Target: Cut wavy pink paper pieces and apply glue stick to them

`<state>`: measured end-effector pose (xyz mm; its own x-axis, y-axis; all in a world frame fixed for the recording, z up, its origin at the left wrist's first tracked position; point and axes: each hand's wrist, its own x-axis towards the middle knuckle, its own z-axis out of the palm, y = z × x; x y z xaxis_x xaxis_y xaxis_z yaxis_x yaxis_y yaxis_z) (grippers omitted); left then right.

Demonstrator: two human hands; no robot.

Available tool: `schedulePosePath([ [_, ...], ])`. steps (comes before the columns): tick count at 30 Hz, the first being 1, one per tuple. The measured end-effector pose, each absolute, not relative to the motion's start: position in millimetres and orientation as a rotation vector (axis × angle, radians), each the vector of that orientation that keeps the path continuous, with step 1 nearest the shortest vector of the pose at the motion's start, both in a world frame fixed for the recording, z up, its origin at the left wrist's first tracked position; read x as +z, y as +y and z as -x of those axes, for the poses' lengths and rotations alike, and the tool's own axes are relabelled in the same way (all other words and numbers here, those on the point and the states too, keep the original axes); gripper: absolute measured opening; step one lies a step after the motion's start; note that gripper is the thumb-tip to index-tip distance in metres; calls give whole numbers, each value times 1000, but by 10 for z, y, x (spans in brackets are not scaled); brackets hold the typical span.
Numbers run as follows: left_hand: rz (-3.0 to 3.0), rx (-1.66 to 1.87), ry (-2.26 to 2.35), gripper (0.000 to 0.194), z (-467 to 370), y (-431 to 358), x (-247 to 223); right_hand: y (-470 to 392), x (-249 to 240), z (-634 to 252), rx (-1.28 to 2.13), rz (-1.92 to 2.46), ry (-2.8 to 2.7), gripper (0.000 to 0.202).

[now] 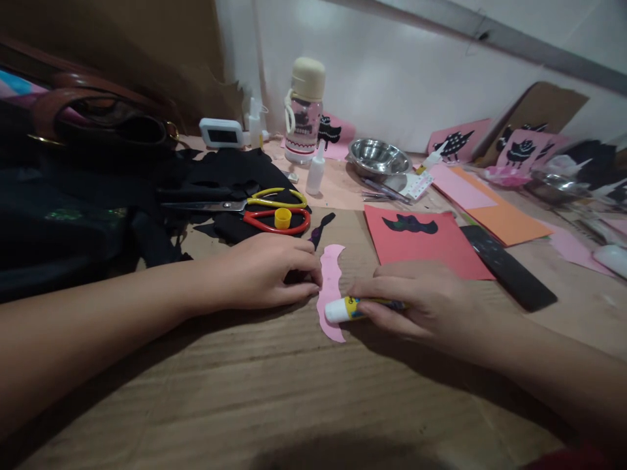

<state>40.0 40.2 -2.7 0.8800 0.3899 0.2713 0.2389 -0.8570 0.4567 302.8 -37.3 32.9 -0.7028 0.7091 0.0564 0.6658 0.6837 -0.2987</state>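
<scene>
A wavy-edged pink paper cutout (331, 281) lies on the cardboard. My left hand (274, 271) is curled beside it, its fingertips holding the left edge. In my right hand (426, 303) is a glue stick (345, 309) with a yellow label, tilted low, its white end resting on the lower part of the cutout. Its yellow cap (282, 219) sits on the red handle of the scissors (255, 207). Just above the cutout lies a narrow black fabric scrap (322, 230). On the red paper (435, 251) is a black wavy piece (410, 224).
Black fabric (225, 171) is heaped at the left, near a bag (108, 124). Behind stand a water bottle (304, 111), a small squeeze bottle (316, 173) and a metal bowl (379, 158). A dark phone-like slab (514, 271) and orange paper (499, 207) lie at the right.
</scene>
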Motion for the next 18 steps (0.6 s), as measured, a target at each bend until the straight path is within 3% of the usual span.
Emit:
schedulePosePath([
  [6, -2645, 466, 483, 12, -405, 402, -11, -400, 363, -3058, 409, 958, -2723, 27],
  [11, -2631, 458, 482, 13, -394, 403, -12, -382, 443, -3102, 644, 949, -2636, 18],
  [18, -2639, 485, 468, 13, -385, 401, -29, -368, 311, -3020, 380, 1156, -2645, 29],
])
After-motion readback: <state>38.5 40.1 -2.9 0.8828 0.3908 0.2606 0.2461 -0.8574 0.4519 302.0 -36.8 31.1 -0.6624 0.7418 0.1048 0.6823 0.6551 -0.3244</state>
